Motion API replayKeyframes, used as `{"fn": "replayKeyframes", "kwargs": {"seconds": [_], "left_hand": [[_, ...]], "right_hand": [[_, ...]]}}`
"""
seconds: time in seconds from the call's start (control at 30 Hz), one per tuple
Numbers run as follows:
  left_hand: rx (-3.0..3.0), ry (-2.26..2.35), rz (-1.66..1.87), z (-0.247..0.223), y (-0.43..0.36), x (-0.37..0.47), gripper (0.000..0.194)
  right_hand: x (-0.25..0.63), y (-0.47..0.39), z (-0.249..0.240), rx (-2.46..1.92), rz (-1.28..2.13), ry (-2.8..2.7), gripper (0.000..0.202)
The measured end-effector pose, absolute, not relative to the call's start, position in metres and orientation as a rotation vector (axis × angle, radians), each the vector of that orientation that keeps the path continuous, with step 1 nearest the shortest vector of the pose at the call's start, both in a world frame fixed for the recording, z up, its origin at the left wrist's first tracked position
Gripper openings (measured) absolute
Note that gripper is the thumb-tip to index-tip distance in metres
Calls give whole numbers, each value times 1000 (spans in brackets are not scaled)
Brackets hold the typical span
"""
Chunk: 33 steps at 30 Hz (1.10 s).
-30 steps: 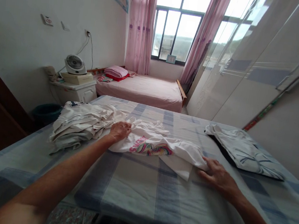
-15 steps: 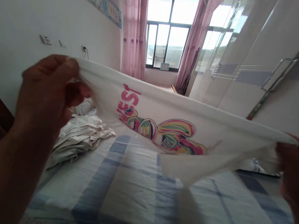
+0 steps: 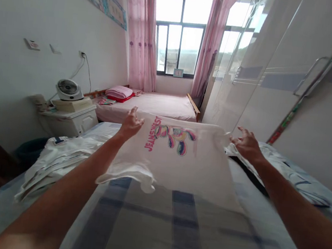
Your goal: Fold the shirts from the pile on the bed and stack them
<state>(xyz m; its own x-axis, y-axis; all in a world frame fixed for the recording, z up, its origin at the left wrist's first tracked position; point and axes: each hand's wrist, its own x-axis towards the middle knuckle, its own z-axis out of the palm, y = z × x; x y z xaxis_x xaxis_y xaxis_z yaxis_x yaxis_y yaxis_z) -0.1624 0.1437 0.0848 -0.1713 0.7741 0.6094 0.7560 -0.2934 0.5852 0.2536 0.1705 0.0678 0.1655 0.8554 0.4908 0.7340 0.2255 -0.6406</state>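
A white T-shirt (image 3: 167, 165) with "JEANSWEST" lettering and a colourful cartoon print lies spread out over the bed, its near left corner rumpled and lifted. At its far left corner is my left hand (image 3: 132, 125), fingers apart and the thumb against the cloth. My right hand (image 3: 246, 144) is at the far right corner with fingers spread, the cloth drawn to a point close to the thumb. Beside my left forearm rests a pile of folded white clothes (image 3: 49, 162). More white clothing (image 3: 287, 171) lies past my right wrist.
A blue and white checked sheet (image 3: 147, 227) covers the bed. Beyond it stand a second bed with a pink sheet (image 3: 162, 104) and a white cabinet (image 3: 81, 122) bearing a fan (image 3: 69, 89). A glossy wardrobe (image 3: 281, 74) lines the right side.
Both hands have moved forward and closer together, away from me. The T-shirt has gone from stretched up in the air to spread low over the bed, and the fingers have opened.
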Motion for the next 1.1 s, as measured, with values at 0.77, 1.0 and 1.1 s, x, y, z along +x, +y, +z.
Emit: {"fn": "replayKeyframes", "kwargs": {"seconds": [0.77,1.0,1.1], "left_hand": [[2531,1860,380,-34,18,-188,27],[2169,1994,1004,-16,28,-184,21],[2008,1940,1359,22,13,-181,21]], "right_hand": [[270,99,-51,-1623,-150,-2241,31],[260,90,-11,-1494,209,-1787,31],[261,69,24,-1340,373,-1638,24]]}}
